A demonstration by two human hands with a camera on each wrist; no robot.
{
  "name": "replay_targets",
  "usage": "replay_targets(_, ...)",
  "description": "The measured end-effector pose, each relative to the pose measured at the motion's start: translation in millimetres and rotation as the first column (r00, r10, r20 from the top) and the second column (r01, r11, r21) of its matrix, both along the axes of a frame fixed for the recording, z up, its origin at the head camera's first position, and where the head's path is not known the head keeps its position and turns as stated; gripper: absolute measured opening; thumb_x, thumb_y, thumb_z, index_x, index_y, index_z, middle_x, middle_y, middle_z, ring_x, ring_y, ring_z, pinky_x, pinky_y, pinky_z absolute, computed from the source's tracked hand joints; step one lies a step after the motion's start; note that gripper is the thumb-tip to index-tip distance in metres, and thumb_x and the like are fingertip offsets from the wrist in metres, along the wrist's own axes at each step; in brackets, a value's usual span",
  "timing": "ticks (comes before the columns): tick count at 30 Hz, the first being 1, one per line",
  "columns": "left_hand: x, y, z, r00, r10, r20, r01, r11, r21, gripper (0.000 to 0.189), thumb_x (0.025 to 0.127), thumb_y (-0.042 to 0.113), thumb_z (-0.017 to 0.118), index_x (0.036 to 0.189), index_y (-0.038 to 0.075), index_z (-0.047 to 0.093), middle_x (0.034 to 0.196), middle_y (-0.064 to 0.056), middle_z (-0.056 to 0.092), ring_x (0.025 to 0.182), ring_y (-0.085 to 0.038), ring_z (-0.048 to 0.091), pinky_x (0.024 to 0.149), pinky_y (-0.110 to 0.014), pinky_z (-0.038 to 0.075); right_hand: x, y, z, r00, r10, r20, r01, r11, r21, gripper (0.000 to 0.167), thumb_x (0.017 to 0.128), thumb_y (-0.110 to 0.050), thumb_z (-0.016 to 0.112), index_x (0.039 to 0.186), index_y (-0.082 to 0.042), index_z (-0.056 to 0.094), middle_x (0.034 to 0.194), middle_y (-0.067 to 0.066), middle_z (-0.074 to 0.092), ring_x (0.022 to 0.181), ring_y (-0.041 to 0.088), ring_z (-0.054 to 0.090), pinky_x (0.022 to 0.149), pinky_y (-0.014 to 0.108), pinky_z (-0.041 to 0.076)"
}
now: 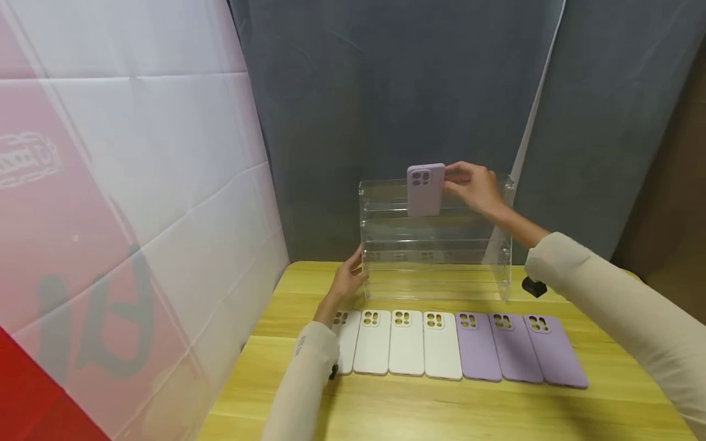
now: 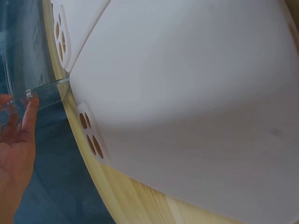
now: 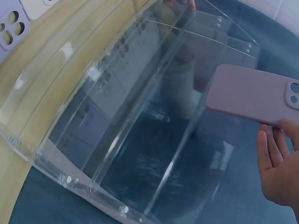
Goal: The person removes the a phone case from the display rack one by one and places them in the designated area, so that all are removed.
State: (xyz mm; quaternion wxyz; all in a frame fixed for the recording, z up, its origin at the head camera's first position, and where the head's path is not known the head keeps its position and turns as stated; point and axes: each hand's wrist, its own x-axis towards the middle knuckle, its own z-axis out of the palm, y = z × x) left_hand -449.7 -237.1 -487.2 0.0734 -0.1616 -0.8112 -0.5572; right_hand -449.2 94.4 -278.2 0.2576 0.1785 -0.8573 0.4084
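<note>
My right hand (image 1: 475, 187) pinches a light purple phone case (image 1: 425, 195) by its side edge. The case is upright, camera cutouts at the top, and overlaps the upper tiers of a clear acrylic display stand (image 1: 436, 230) in the head view. In the right wrist view the case (image 3: 252, 93) lies across the view beside the clear tiers, with fingertips at its lower edge. My left hand (image 1: 347, 280) holds the stand's left side low down. Its fingers (image 2: 29, 116) reach the clear side panel in the left wrist view.
On the wooden table (image 1: 419, 404), in front of the stand, lies a row of several white cases (image 1: 406, 349) and three purple cases (image 1: 515, 348). A dark grey curtain (image 1: 397, 92) hangs behind, and a white printed sheet (image 1: 182, 141) hangs along the left.
</note>
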Motion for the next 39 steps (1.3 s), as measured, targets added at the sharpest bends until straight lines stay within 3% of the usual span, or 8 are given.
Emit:
replay_targets(4,-3.3,-2.8,0.0,1.0,-0.005,0.013,0.005,1.0,0.015,0.083,0.096,-0.014,0.059,0.165,0.017,0.027,0.16,-0.029,0.037,0.137,-0.053,0.048,0.107,-0.05,0.054,4.8,8,7.6,1.0,-0.013,0.003,0.012,1.0,0.007,0.033,0.095,-0.016,0.077,0.124,-0.002,0.071,0.119,0.02,0.074,0.109,0.037,0.073,0.089,0.052,0.062)
replay_targets(10,-6.8,-5.6,-3.1,0.999,0.006,0.032,-0.006,1.0,0.01,0.082,0.096,-0.012,0.06,0.165,0.019,0.028,0.16,-0.026,0.038,0.137,-0.051,0.048,0.108,-0.049,0.053,9.6,21,10.6,1.0,0.012,0.02,-0.012,1.0,0.009,0.034,0.096,-0.017,0.077,0.126,-0.002,0.07,0.121,0.02,0.074,0.11,0.037,0.073,0.08,0.032,0.062)
replay_targets(17,-7.7,-8.0,-2.7,0.999,0.003,0.034,-0.003,1.0,0.016,0.082,0.096,-0.011,0.06,0.165,0.018,0.027,0.16,-0.026,0.039,0.136,-0.051,0.05,0.106,-0.048,0.055,24.6,37,9.8,0.999,0.003,0.045,-0.004,1.0,0.02,0.037,0.097,-0.022,0.076,0.129,-0.004,0.068,0.126,0.021,0.072,0.114,0.039,0.071,0.092,0.055,0.061)
replay_targets(21,-9.3,-9.2,-1.0,0.999,-0.004,0.042,0.002,0.999,0.036,0.083,0.096,-0.013,0.06,0.165,0.019,0.027,0.16,-0.026,0.039,0.136,-0.05,0.05,0.104,-0.048,0.057,31.9,50,6.0,0.998,-0.012,0.056,0.01,0.999,0.039,0.04,0.097,-0.025,0.075,0.13,-0.004,0.067,0.128,0.023,0.07,0.115,0.043,0.069,0.094,0.06,0.059)
replay_targets(24,-10.6,-10.9,-0.1,0.999,0.001,0.046,-0.002,1.0,0.032,0.083,0.096,-0.012,0.06,0.165,0.02,0.027,0.16,-0.026,0.038,0.137,-0.05,0.05,0.104,-0.047,0.057,36.2,61,0.2,0.998,-0.021,0.061,0.017,0.998,0.061,0.041,0.098,-0.026,0.074,0.131,-0.003,0.067,0.127,0.024,0.07,0.113,0.044,0.07,0.091,0.054,0.062)
replay_targets(27,-11.7,-12.3,0.1,0.999,-0.004,0.04,0.003,1.0,0.025,0.083,0.096,-0.011,0.061,0.165,0.02,0.027,0.16,-0.027,0.038,0.137,-0.051,0.049,0.104,-0.048,0.056,39.5,73,-6.2,0.997,-0.033,0.071,0.028,0.997,0.077,0.042,0.098,-0.026,0.074,0.133,-0.003,0.066,0.126,0.024,0.07,0.111,0.044,0.07,0.083,0.038,0.066)
replay_targets(33,-9.2,-13.8,2.8,0.999,-0.033,0.037,0.032,0.999,0.031,0.082,0.096,-0.014,0.058,0.165,0.015,0.024,0.161,-0.029,0.034,0.137,-0.056,0.046,0.106,-0.052,0.054,46.4,95,-18.3,0.995,-0.05,0.083,0.042,0.995,0.091,0.042,0.099,-0.025,0.073,0.134,-0.003,0.064,0.127,0.025,0.069,0.11,0.046,0.07,0.088,0.053,0.064)
replay_targets(39,-12.7,-14.9,-1.1,0.999,0.007,0.042,-0.008,1.0,0.022,0.083,0.096,-0.012,0.06,0.165,0.02,0.027,0.16,-0.026,0.038,0.136,-0.051,0.05,0.105,-0.047,0.055,54.5,113,-26.0,0.995,-0.068,0.079,0.059,0.993,0.103,0.046,0.098,-0.025,0.074,0.137,-0.003,0.062,0.126,0.026,0.069,0.107,0.047,0.071,0.078,0.04,0.067)
